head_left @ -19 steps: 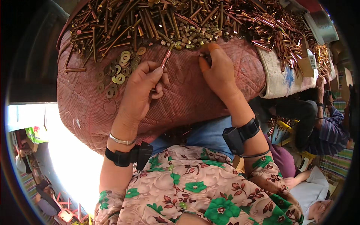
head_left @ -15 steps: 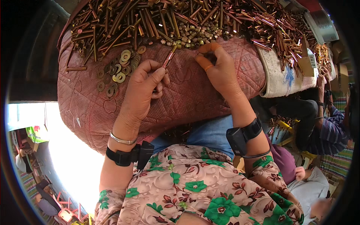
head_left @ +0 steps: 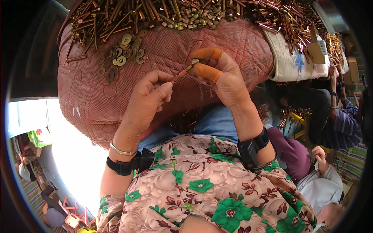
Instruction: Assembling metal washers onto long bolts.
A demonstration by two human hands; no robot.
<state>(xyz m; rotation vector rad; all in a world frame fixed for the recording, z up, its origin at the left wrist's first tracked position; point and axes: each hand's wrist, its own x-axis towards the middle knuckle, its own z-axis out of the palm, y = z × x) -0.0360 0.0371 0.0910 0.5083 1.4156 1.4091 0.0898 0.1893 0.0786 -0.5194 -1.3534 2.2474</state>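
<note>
"Which step's this?"
"Left hand (head_left: 149,93) grips a bolt (head_left: 180,75), upper middle of the frame; right hand (head_left: 227,77) pinches a nut (head_left: 194,61) at its tip."
"Threading, probably."
"Then steady twisting's called for."

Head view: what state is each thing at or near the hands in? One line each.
Left hand: pinching the held bolt.
Right hand: thumb and forefinger closed on a small nut.
Held bolt: slanted, off the cloth.
Small nut: at the bolt's tip; threading unclear.
Washers: loose, partly overlapping.
Loose nuts: heaped.
Loose bolts: piled in mixed directions.
Quilted cloth: stained.
</note>
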